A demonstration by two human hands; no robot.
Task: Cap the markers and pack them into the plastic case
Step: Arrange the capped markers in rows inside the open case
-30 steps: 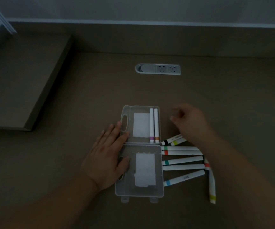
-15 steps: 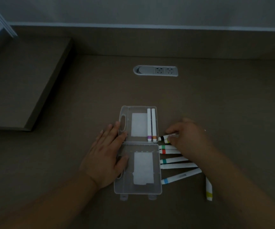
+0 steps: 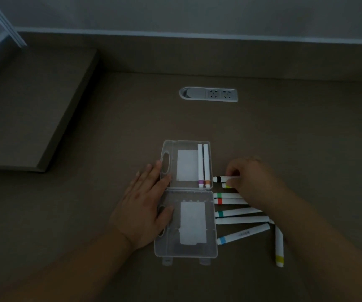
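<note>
A clear plastic case (image 3: pixel 210 249) lies open on the desk, its far half holding two white markers, one with a purple band (image 3: pixel 200 168) and one with an orange band (image 3: pixel 206 168). My left hand (image 3: pixel 145 205) rests flat on the case's left edge. My right hand (image 3: pixel 251 182) pinches the black-banded marker (image 3: pixel 221 178) just right of the case, with a yellow-green one (image 3: pixel 226 185) under the fingers. Several more white markers lie in a row to the right: green (image 3: pixel 225 195), red (image 3: pixel 228 201), teal (image 3: pixel 236 212), blue (image 3: pixel 243 234).
A yellow-banded marker (image 3: pixel 279 247) lies lengthwise at the far right, beside my right forearm. A recessed power socket (image 3: pixel 208 94) sits in the desk farther back. A raised platform (image 3: pixel 23 110) fills the left side, and the wall runs along the back.
My right hand has come down from above the markers onto the black-banded one and now pinches it. My left hand stays on the case.
</note>
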